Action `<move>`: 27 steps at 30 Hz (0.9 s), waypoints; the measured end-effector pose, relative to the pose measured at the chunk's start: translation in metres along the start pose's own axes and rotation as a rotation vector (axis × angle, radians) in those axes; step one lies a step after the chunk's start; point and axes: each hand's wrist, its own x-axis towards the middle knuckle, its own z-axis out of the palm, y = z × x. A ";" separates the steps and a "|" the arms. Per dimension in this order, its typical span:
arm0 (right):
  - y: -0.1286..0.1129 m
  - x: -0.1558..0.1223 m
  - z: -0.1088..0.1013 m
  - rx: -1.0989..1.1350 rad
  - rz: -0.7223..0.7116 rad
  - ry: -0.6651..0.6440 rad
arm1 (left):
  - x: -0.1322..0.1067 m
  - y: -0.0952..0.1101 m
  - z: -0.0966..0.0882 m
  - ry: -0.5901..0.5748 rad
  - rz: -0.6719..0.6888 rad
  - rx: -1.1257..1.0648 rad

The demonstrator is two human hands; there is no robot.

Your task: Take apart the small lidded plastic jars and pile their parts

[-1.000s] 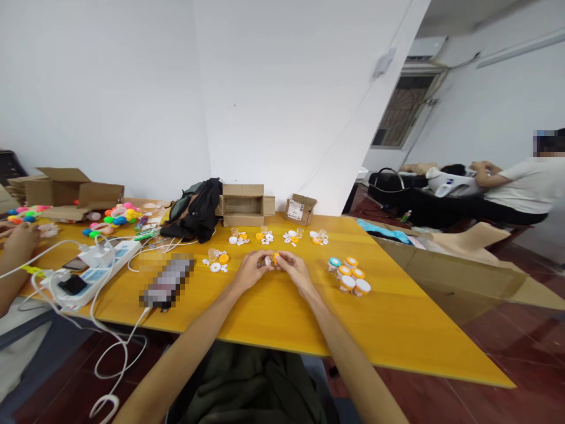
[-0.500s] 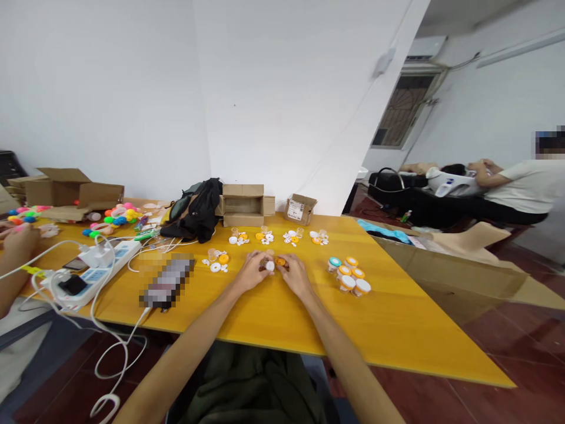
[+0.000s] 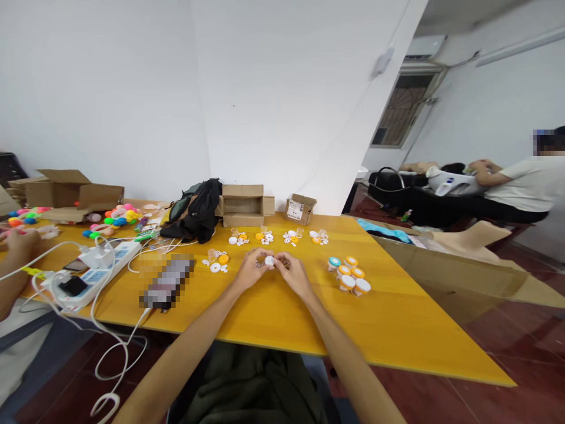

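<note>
My left hand (image 3: pixel 255 268) is closed around a small white round plastic piece (image 3: pixel 269 260), held just above the table. My right hand (image 3: pixel 289 272) meets it from the other side, thumb and fingertips pinched at the piece's edge. Fingers cover most of what lies between the hands. Small pale bits (image 3: pixel 258 265) show by the left palm. Off to the right stand several small clear jars with orange-rimmed white lids (image 3: pixel 346 282) and one with a teal-rimmed lid (image 3: pixel 334 261). Beyond my hands lie groups of clear cups (image 3: pixel 212 255), white discs (image 3: pixel 215 267) and yellow rings (image 3: pixel 223 259).
A phone (image 3: pixel 170 282) on a cable and a white power strip (image 3: pixel 101 274) occupy the left side. Behind are a black bag (image 3: pixel 194 212) and cardboard boxes (image 3: pixel 242 206). At far left, another person's hand (image 3: pixel 22 244) is near colourful beads (image 3: pixel 121 215). Another person sits at far right.
My right hand has shifted slightly left, bringing its fingertips to the white piece. The orange piece seen by my right fingers earlier is out of sight now.
</note>
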 end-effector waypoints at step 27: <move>0.009 0.000 -0.001 -0.225 -0.075 -0.054 | -0.001 0.001 0.001 -0.047 -0.014 0.128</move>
